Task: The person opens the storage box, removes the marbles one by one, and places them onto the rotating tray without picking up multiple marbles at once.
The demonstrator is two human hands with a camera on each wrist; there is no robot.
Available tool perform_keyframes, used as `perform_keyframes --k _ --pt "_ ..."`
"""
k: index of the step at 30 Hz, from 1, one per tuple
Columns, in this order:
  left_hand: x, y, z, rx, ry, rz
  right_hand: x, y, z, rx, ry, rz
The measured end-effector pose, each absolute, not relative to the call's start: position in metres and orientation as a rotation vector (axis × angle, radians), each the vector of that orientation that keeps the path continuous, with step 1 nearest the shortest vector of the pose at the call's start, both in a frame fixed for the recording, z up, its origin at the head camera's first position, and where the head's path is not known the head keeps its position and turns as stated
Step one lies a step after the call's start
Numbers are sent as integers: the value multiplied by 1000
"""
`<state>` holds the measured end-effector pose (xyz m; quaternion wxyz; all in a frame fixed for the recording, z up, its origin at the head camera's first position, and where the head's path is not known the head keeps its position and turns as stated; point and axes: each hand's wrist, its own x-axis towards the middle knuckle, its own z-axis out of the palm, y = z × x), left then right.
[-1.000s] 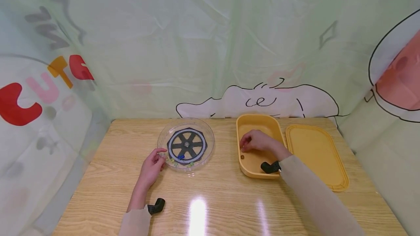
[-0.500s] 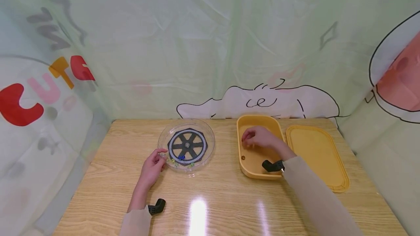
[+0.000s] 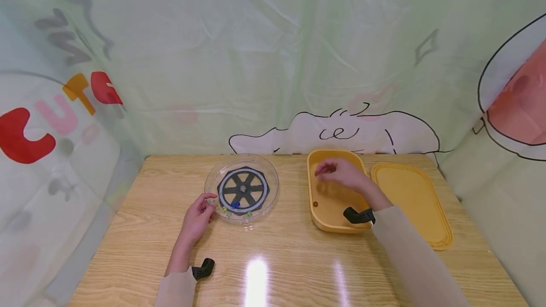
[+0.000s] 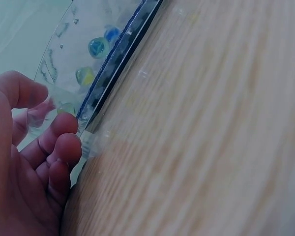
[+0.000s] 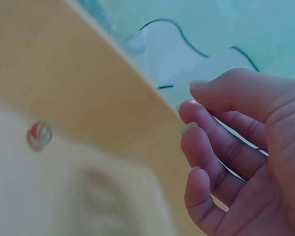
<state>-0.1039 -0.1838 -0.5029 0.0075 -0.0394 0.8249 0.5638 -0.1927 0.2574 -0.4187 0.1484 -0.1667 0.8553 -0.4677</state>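
Observation:
In the head view, my left hand (image 3: 198,217) grips the near-left rim of a round clear plastic dish (image 3: 273,203). Through its clear wall in the left wrist view show several glass marbles (image 4: 98,47), blue, green and yellow. A black six-spoked wheel shape (image 3: 243,188) lies within the dish's outline. My right hand (image 3: 341,173) is raised over a yellow plastic box (image 3: 310,188), thumb and fingertips brought together. I cannot tell whether anything is between them. On the box floor lies a clear marble with red in it (image 5: 41,133), apart from the hand.
A flat yellow lid (image 3: 411,203) lies right of the box, partly behind the right forearm. Everything stands on a wood-grain table (image 3: 290,250). A printed pale curtain (image 3: 256,60) hangs behind the table's far edge.
My right hand has risen from the floor of the box, fingertips moving up and away from the marble near the left wall. The left hand and dish stay in place.

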Motion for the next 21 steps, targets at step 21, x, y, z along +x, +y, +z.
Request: perform_keyframes --k 21 --pt "-104 -183 -503 -104 2598 1767 -172 196 -399 -571 2450 -1509"
